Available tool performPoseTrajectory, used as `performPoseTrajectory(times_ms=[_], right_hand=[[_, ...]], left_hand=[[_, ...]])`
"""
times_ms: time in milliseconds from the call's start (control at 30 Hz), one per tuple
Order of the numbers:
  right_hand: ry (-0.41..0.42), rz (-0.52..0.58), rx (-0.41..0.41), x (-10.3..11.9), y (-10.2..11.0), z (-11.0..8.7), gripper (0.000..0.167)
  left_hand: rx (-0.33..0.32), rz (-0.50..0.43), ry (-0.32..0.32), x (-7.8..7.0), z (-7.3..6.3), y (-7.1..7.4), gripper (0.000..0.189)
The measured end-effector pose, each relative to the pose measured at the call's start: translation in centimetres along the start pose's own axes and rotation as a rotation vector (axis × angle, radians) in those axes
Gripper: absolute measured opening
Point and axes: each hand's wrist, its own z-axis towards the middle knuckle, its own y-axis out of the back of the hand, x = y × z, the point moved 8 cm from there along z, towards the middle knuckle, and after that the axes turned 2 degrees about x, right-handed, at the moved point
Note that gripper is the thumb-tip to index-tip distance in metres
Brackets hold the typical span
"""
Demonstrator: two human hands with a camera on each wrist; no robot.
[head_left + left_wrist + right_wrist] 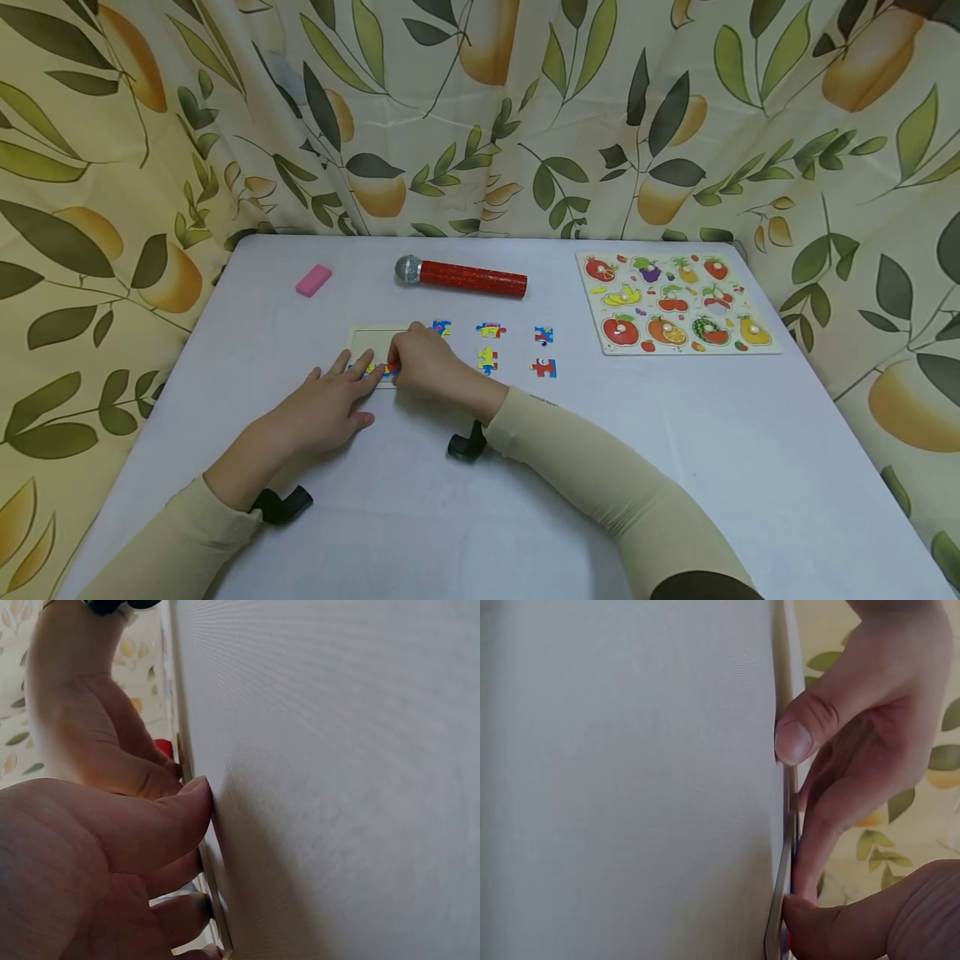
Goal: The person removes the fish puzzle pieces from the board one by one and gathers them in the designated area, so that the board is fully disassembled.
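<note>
A pale, shallow puzzle tray [367, 339] lies on the table with colourful jigsaw pieces [368, 369] along its near edge. My left hand [318, 408] rests on the tray's near-left part, fingers spread and straight, thumb off to the side on the cloth. At the near-right corner, my right hand [431, 362] has its fingers curled and pinches a red and blue puzzle piece [392, 370], mostly hidden by the fingertips. Several loose jigsaw pieces, such as a yellow one [487, 359] and a red one [543, 367], lie to the right of the right hand.
Behind the tray lies a red microphone [472, 277] with a silver head. A pink eraser-like block [313, 281] is at the back left. A fruit peg board [678, 304] occupies the back right. Patterned curtain [480, 125] hangs beyond the white table [675, 467].
</note>
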Motion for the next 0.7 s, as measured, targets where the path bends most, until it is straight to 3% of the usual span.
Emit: performPoseTrajectory(times_ms=[333,700], right_hand=[[0.002,0.046,-0.005,0.0,-0.3,0.2,0.019],[0.103,0.212,-0.045,-0.2,1.1,-0.5,0.024]], left_hand=[[-0.001,0.006,-0.001,0.1,0.1,-0.1,0.071],[-0.013,-0.003,-0.015,0.1,-0.1,0.0,0.071]])
